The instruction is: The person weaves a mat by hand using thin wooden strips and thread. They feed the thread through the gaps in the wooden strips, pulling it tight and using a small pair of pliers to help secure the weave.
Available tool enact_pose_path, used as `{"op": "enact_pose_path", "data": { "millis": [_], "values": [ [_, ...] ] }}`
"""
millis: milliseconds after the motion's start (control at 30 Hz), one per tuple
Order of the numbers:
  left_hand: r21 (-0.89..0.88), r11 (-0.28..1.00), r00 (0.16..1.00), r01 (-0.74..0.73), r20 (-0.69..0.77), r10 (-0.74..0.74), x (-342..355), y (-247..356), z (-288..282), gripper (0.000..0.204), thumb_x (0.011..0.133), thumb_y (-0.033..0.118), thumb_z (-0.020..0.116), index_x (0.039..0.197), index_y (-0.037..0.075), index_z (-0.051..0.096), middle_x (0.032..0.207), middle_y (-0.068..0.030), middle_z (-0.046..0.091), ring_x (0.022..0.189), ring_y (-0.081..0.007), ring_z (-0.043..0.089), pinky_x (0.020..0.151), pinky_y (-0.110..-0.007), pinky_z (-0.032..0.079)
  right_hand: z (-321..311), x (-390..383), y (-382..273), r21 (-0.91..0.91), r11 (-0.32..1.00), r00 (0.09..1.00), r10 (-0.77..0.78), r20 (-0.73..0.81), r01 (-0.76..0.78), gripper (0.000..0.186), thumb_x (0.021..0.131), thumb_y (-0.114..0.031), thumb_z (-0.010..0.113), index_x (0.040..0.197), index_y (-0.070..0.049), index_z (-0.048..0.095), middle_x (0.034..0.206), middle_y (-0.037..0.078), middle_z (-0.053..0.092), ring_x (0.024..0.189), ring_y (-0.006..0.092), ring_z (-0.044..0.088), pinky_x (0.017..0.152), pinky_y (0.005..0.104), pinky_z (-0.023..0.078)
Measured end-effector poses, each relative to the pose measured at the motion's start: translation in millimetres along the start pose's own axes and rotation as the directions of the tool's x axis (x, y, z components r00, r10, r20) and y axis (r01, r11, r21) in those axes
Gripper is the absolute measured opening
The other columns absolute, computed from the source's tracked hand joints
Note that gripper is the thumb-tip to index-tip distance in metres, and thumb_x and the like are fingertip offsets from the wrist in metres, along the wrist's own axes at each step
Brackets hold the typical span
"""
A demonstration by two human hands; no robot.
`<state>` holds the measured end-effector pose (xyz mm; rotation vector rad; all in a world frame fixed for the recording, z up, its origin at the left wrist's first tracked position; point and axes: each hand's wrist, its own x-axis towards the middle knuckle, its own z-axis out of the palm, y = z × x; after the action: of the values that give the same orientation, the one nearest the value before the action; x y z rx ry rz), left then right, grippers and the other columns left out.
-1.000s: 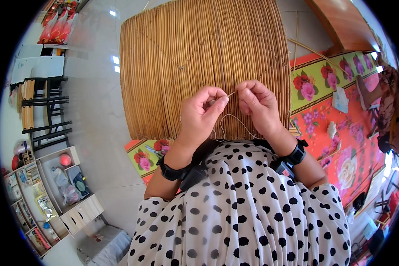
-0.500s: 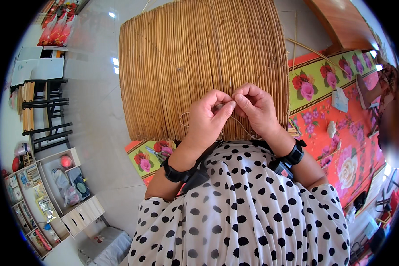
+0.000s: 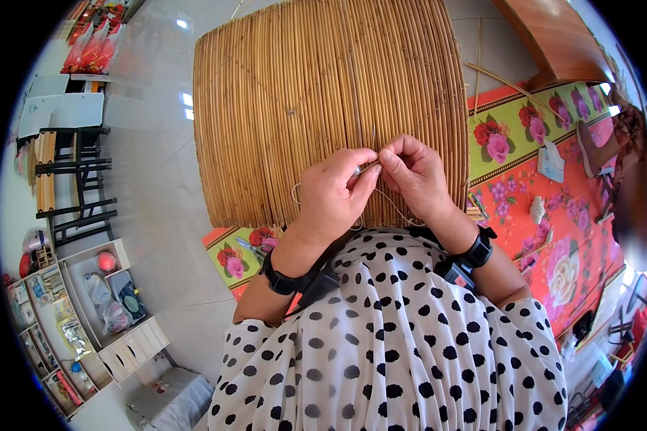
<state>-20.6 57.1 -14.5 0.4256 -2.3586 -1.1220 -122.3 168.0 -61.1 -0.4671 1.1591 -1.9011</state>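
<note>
While both hands met above the stalk mat (image 3: 316, 86), the open box (image 3: 77, 270) at the lower left contained one red ball (image 3: 107, 261), one clear plastic bag (image 3: 113, 314) and one dark bag (image 3: 127, 293). Beside the box, the divided organiser (image 3: 60, 286) held small packets in several compartments; these were too small to count.

Two hands were at work. On the left hand (image 3: 334, 188), thumb and forefinger were closed, with no visible gap, on the thread (image 3: 293, 194). On the right hand (image 3: 423, 183), thumb and forefinger were likewise pressed together on the thread, just beside the left fingertips. One needle (image 3: 373, 136) pointed away from the person near the fingertips; which hand gripped it could not be told. Thread loops hung at both sides of the left hand.

The mat was positioned directly in front of the person, its near edge at the lap. Two black wristbands (image 3: 282, 279) were fitted, one per wrist. At least two loose stalks (image 3: 510, 83) lay beyond the mat's right edge.
</note>
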Motion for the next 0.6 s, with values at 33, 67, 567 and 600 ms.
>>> {"op": "enact_pose_path", "data": {
  "millis": [33, 67, 567, 600],
  "values": [
    [0.009, 0.999, 0.999, -0.031, -0.008, 0.031, 0, -2, 1, 0.015, 0.076, 0.003, 0.070, 0.090, 0.004, 0.063, 0.070, -0.0089, 0.061, 0.052, -0.0190, 0.058, 0.047, -0.028, 0.045, 1, 0, 0, -0.001, 1.000, 1.000, -0.004, -0.003, 0.004, 0.014, 0.091, -0.014, 0.060, 0.088, -0.002, 0.055, 0.070, -0.002, 0.054, 0.058, 0.0027, 0.047, 0.050, 0.0167, 0.039],
    [0.019, 0.998, 0.998, -0.062, -0.016, 0.062, 0, -5, 2, 0.015, 0.076, 0.003, 0.070, 0.089, 0.005, 0.063, 0.070, -0.0095, 0.061, 0.052, -0.0208, 0.058, 0.047, -0.029, 0.045, 1, 0, 0, -0.022, 1.000, 1.000, -0.002, -0.011, 0.001, 0.014, 0.091, -0.014, 0.060, 0.088, -0.002, 0.055, 0.070, -0.002, 0.054, 0.058, 0.0028, 0.047, 0.050, 0.0167, 0.039],
    [-0.132, 0.987, 0.995, 0.088, -0.032, -0.092, -4, -25, -2, 0.005, 0.082, 0.000, 0.065, 0.086, 0.001, 0.062, 0.065, 0.0001, 0.057, 0.053, -0.0030, 0.049, 0.048, -0.019, 0.040, -2, 1, -5, 0.122, 0.990, 0.995, 0.086, -0.059, -0.078, 0.010, 0.091, -0.010, 0.059, 0.086, -0.005, 0.052, 0.065, -0.002, 0.050, 0.050, 0.0041, 0.044, 0.044, 0.0193, 0.036],
    [-0.109, 0.988, 0.993, 0.111, -0.035, -0.116, -5, -29, -2, 0.004, 0.082, 0.001, 0.065, 0.086, 0.001, 0.062, 0.064, 0.0009, 0.056, 0.054, -0.0021, 0.048, 0.049, -0.018, 0.039, -2, 1, -5, 0.094, 0.992, 0.996, 0.083, -0.045, -0.078, 0.010, 0.091, -0.010, 0.060, 0.086, -0.005, 0.052, 0.065, -0.002, 0.050, 0.050, 0.0041, 0.044, 0.045, 0.0191, 0.036]
  ]
}}
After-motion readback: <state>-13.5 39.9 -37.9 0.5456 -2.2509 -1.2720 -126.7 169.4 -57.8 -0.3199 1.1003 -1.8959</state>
